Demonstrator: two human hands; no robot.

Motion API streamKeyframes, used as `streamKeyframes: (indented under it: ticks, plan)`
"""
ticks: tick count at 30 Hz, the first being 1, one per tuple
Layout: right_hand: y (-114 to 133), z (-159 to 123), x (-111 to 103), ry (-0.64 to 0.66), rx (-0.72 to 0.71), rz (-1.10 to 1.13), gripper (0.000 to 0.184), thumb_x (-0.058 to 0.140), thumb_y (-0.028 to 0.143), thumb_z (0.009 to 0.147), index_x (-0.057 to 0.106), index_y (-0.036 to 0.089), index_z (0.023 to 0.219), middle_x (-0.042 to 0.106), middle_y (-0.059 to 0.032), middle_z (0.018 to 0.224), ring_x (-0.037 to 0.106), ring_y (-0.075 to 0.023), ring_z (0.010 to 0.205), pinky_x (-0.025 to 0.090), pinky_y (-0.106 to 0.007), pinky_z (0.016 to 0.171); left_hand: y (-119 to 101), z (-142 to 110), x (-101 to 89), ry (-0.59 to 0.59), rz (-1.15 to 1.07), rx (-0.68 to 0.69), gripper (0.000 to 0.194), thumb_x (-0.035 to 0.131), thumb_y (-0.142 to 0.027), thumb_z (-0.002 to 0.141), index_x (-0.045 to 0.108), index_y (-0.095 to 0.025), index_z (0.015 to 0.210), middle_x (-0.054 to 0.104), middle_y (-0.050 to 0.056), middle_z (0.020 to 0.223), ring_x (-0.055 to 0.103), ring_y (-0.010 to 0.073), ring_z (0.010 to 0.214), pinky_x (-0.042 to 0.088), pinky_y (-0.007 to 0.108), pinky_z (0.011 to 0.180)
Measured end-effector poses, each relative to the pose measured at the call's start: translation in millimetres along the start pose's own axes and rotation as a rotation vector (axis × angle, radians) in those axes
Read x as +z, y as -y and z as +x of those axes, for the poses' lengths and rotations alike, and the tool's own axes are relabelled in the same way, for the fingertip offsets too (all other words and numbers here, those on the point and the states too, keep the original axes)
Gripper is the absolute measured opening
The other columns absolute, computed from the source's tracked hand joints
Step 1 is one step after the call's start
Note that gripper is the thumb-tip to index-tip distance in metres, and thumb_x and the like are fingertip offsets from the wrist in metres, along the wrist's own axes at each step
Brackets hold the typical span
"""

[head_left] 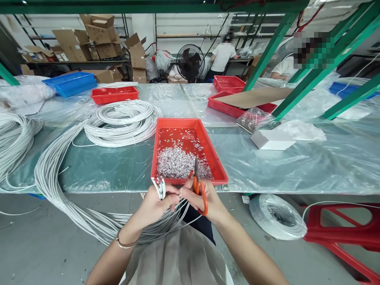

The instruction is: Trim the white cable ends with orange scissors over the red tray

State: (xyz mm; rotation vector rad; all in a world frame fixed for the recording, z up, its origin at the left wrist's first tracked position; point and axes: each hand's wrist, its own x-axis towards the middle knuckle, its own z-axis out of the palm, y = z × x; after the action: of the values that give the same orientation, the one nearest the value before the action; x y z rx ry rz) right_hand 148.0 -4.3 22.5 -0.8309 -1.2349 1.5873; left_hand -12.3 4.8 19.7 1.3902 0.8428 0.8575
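"So, where are the white cables (162, 190)?"

"Held up in the left hand (154, 202), which is closed around a few of them just in front of the red tray (215, 160). A long bundle (47, 170) sags below the edge of the tabletop (326, 170) and curves up onto it, probably because that length is too bulky to hold."

"And the right hand (208, 198)?"

"Wrapped around orange-handled scissors (196, 184), blades pointing away, likely tucked there so thumb and forefinger can pinch close to the left fingertips. Whether anything small sits in that pinch, I can't tell."

"Why is the tray so near?"

"Presumably to keep its silvery pieces (178, 162) within reach. The white coil (127, 138) lies beyond, to the left, apparently set aside to leave elbow room."
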Motion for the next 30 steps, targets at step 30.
streamKeyframes:
  ticks: [30]
  plan:
    - [21.8,20.1,-43.2,-0.514,-0.292,-0.918,0.02,0.054,0.029,0.081,0.057,0.018,0.064,0.056,-0.0015,0.058,0.052,-0.0159,0.055,0.039,-0.027,0.055,17.7,8.9,3.2,0.013,-0.066,-0.116,0.032,0.069,-0.042,0.07,0.069,-0.011,0.079,0.066,0.007,0.067,0.054,0.0112,0.048,0.033,0.019,0.038]
